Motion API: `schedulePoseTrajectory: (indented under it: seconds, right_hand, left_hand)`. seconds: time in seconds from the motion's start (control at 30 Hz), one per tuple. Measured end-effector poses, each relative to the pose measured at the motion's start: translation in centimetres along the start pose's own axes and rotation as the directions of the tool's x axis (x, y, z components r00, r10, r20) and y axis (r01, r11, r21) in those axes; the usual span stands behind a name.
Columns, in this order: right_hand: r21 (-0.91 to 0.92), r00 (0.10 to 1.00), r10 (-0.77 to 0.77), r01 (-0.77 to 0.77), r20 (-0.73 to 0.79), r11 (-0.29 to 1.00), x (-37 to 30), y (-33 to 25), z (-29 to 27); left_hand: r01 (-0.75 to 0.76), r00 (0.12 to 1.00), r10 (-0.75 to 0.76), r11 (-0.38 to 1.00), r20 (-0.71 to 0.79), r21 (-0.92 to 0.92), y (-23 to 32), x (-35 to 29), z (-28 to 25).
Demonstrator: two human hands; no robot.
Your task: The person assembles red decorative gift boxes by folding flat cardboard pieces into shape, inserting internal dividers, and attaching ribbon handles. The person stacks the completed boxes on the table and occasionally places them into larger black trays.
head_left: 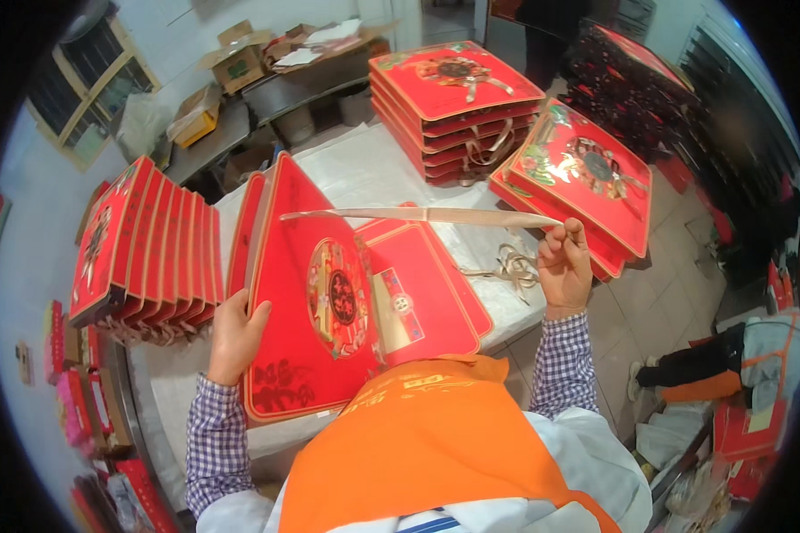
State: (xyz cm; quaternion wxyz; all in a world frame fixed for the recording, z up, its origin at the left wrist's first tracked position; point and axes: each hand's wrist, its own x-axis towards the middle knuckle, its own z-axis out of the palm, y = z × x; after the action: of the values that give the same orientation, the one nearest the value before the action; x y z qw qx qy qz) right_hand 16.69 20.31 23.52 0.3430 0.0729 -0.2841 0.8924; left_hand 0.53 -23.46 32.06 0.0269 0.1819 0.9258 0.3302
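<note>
My left hand [238, 336] grips the left edge of a red gift box's cover [284, 364], thumb on the near face and fingers hidden behind. The cover stands tilted up and bears a round printed pattern. Beside it, flat red card pieces [444, 311] lie on the table, one with a pale gold panel. Out to the right, my right hand [564, 266] pinches one end of a flat, pale gold ribbon [427, 215]. This ribbon runs nearly level to the left, across the cover's upper part. More loose ribbon [511, 266] lies in loops below the right hand.
On the left stands a row of red boxes [151, 249] on edge. Two stacks rise at the far right: a tall one [453, 80] and a lower one [587, 178]. The table [347, 169] has a white cover. Cartons [236, 67] sit on a bench behind.
</note>
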Motion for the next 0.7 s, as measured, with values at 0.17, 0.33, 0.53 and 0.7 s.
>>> schedulePoseTrajectory:
  seconds: [0.17, 0.33, 0.53, 0.7]
  right_hand:
    - [-0.353, 0.989, -0.149, 0.139, -0.002, 0.925, -0.2, -1.6, 5.0]
    - [-0.447, 0.934, -0.196, 0.318, 0.298, 0.836, 0.5, -1.7, 7.5]
    - [-0.567, 0.888, 0.295, -0.049, 0.352, 0.822, -1.5, 4.7, 11.7]
    - [-0.866, 0.728, 0.557, 0.102, 0.401, 0.490, -3.2, 15.8, 18.0]
  left_hand:
    - [-0.034, 0.999, 0.036, 0.997, 0.032, -0.064, -0.3, 0.3, 0.3]
    - [-0.003, 0.992, 0.029, 0.977, 0.123, -0.211, -1.8, -0.4, -0.7]
    - [0.147, 0.961, -0.013, 0.871, 0.277, -0.468, -1.1, -1.3, -1.3]
    - [0.150, 0.969, -0.030, 0.860, 0.244, -0.488, -1.7, -2.1, -1.4]
